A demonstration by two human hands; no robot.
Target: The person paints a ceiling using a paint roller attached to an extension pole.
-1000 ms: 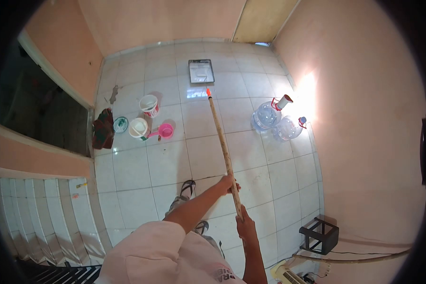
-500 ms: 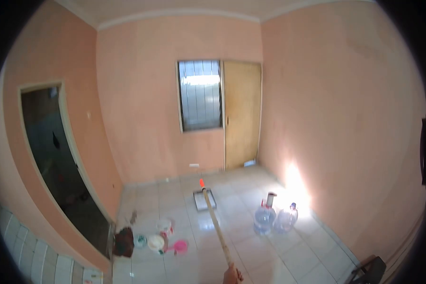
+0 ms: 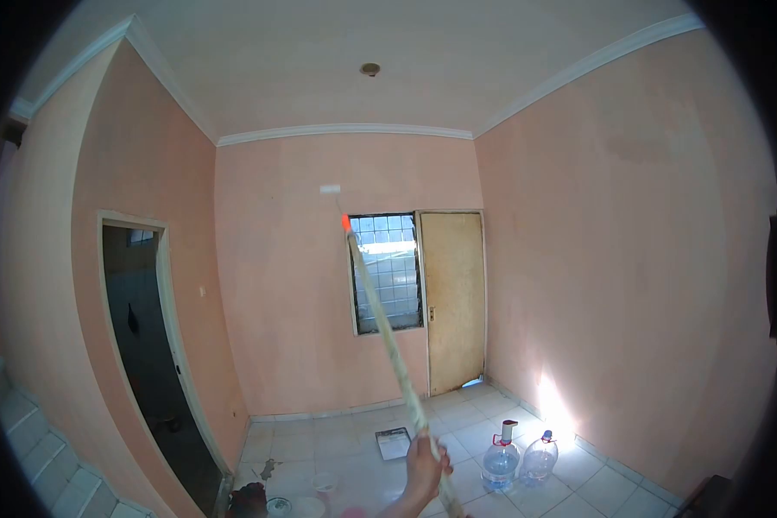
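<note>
My left hand [image 3: 425, 470] is closed round a long pale pole [image 3: 387, 332] at the bottom middle of the view. The pole slants up and away, with a paint roller at its far end. An orange handle [image 3: 346, 223] and a thin wire join the pole to the white roller head [image 3: 330, 188]. That head appears against the pink far wall [image 3: 276, 259], above the left corner of the window; whether it touches cannot be made out. Behind the pole, a paint tray [image 3: 393, 443] lies on the floor. My right hand is out of view.
Two large clear water bottles [image 3: 501, 466] stand on the tiled floor at right, one topped by a pump. Faint tubs [image 3: 306, 508] and a dark cloth [image 3: 249, 501] lie lower left. A barred window [image 3: 388, 276], wooden door [image 3: 453, 302] and dark doorway [image 3: 142, 345] are visible.
The roller has risen from near the floor by the tray to high on the far wall. My left hand has come up with the pole, and the view has tilted upward.
</note>
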